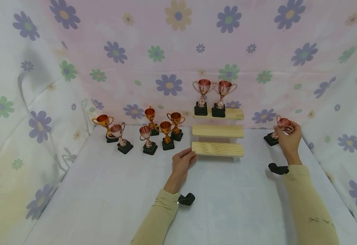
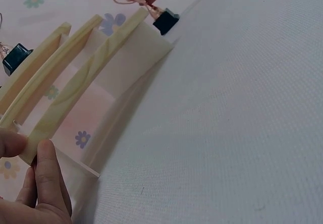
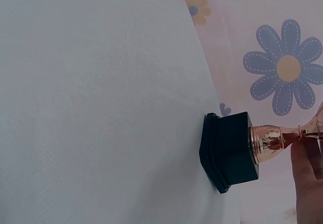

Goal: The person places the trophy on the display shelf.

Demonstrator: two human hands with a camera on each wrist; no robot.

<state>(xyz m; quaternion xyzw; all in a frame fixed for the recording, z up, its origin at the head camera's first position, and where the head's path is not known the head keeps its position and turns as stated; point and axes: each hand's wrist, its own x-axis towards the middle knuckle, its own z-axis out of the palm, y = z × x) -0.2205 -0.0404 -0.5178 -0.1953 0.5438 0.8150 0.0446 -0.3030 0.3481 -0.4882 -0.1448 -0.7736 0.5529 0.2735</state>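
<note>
At the right of the head view, my right hand (image 1: 289,139) grips a rose-gold trophy cup (image 1: 284,124) by its upper part. Its black base (image 3: 229,153) is at or just above the white tabletop; I cannot tell if they touch. My left hand (image 1: 183,165) pinches the left end of the lowest plank (image 1: 217,149) of a three-step wooden stand, thumb and fingers on either side of the wood in the left wrist view. Two more rose-gold trophies, a left one (image 1: 201,97) and a right one (image 1: 221,98), stand side by side on the top plank (image 1: 235,114).
Left of the stand, several trophies are grouped on the white table (image 1: 105,190): gold ones such as this gold trophy (image 1: 166,134), and rose-gold ones such as this rose-gold trophy (image 1: 121,137). A flowered cloth (image 1: 166,58) hangs behind and at both sides.
</note>
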